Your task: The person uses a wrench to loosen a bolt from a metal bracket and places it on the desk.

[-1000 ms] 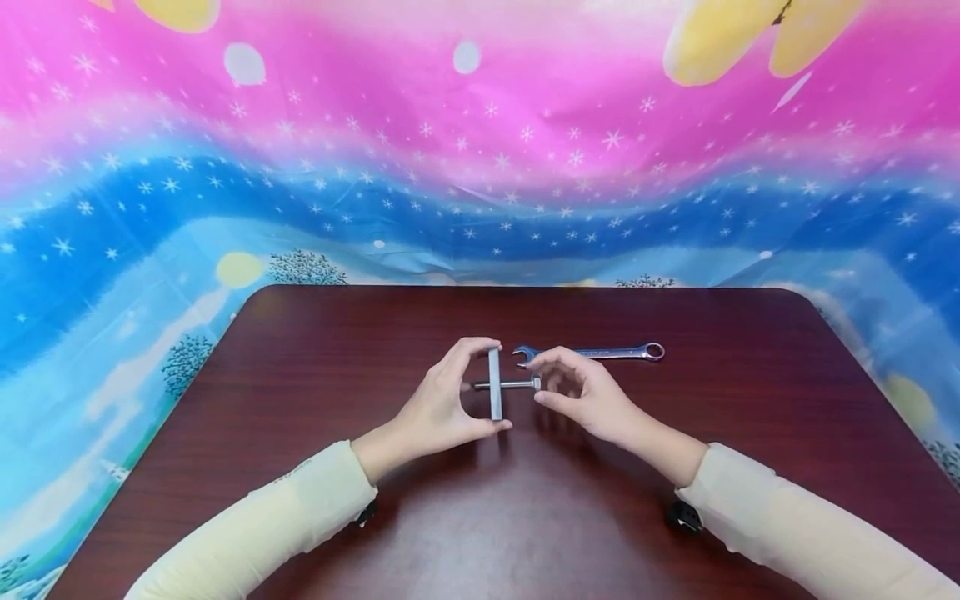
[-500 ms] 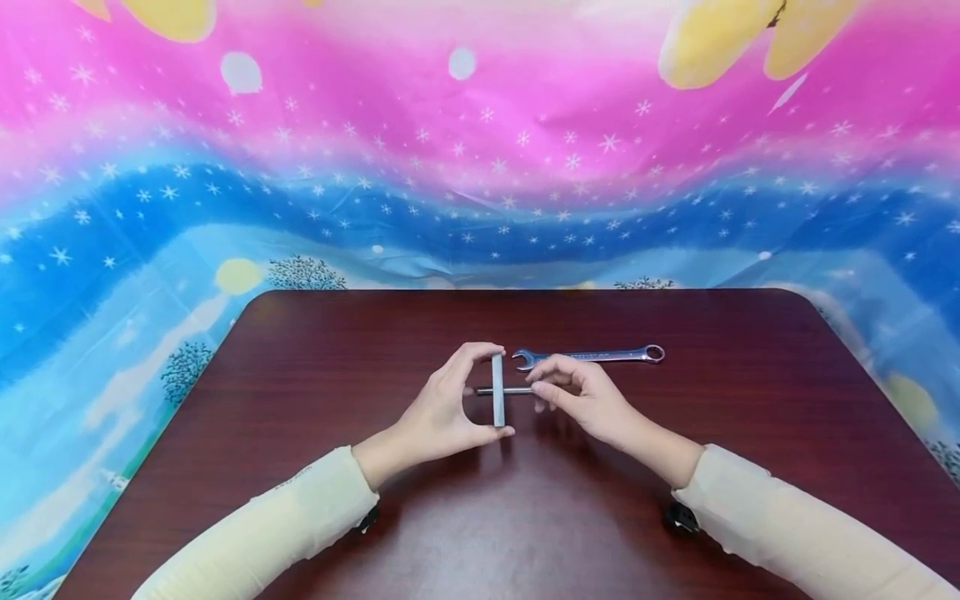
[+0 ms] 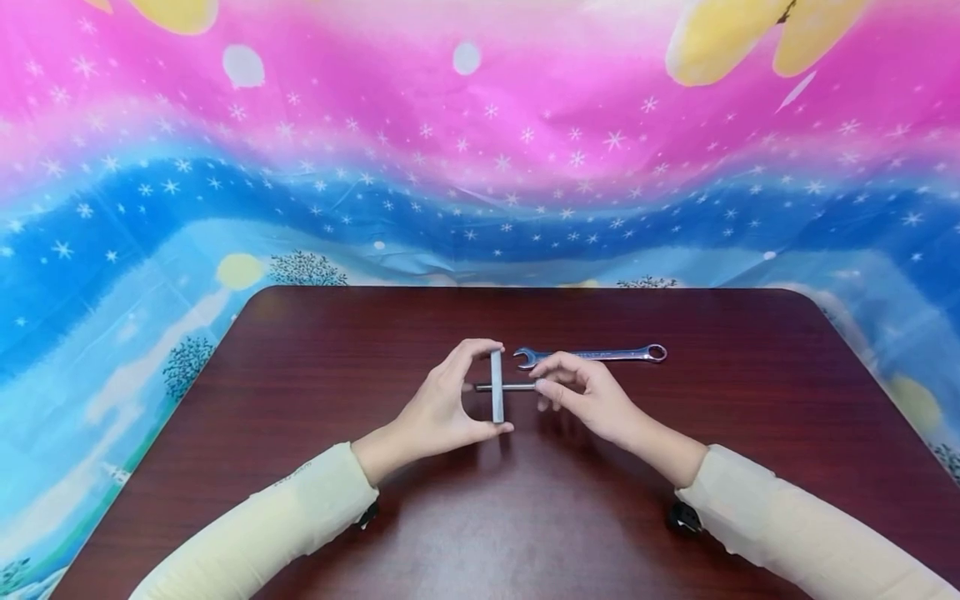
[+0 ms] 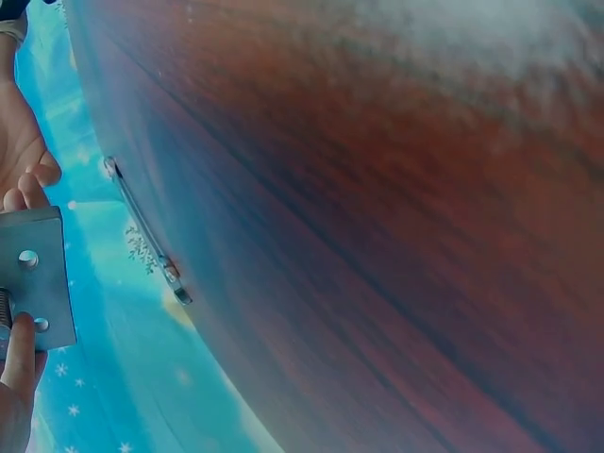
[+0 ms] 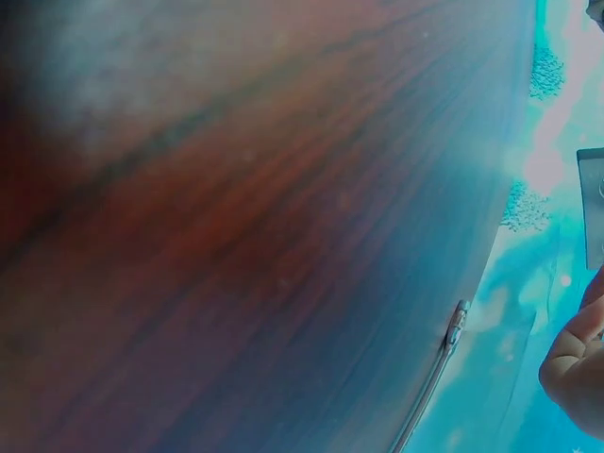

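My left hand (image 3: 438, 408) grips a flat grey metal plate (image 3: 497, 386) on edge, thumb at its near edge and fingers at its far edge. In the left wrist view the plate (image 4: 42, 283) shows small round holes. A bolt (image 3: 517, 387) passes through the plate's middle, and its threaded end (image 4: 5, 307) sticks out on the left-hand side. With thumb and fingers my right hand (image 3: 588, 398) pinches the bolt's head end, which the fingertips hide. In the right wrist view only part of the plate (image 5: 593, 208) and the right hand (image 5: 576, 368) show.
A combination wrench (image 3: 611, 355) lies on the dark red-brown table (image 3: 360, 333), just beyond the right hand. Behind the table hangs a pink and blue patterned cloth (image 3: 480, 167).
A second ago the right fingers stood loosely at the bolt's hexagonal head, which showed; now they close over it. The left hand and plate have barely moved.
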### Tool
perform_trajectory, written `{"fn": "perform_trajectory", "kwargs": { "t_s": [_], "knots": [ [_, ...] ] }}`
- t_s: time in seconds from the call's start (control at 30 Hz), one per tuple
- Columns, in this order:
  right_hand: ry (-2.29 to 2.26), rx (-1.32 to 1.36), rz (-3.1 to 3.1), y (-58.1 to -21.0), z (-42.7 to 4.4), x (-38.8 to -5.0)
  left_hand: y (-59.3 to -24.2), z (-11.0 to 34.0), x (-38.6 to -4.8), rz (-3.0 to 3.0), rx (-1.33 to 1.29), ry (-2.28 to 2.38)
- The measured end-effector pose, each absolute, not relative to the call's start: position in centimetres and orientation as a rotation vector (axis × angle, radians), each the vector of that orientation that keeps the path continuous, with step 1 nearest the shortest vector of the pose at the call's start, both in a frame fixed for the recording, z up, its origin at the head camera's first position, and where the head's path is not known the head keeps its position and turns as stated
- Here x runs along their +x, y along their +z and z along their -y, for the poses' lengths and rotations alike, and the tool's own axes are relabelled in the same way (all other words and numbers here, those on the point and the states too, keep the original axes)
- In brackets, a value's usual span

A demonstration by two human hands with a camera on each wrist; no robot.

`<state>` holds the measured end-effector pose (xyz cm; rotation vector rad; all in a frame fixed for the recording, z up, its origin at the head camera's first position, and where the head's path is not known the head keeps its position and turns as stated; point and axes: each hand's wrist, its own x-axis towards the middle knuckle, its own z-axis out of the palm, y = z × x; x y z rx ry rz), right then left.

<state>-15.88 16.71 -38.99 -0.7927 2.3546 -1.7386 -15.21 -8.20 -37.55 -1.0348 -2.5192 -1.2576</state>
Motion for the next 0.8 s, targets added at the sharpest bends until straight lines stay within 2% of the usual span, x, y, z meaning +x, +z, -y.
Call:
{"fn": "perform_trajectory", "kwargs": {
  "t_s": [0.8],
  "knots": [
    [-1.716,-0.819,-2.454,-38.9,-15.91,-15.92,-37.58,8.71,-15.28,2.504,-1.01,-1.242]
  ]
}}
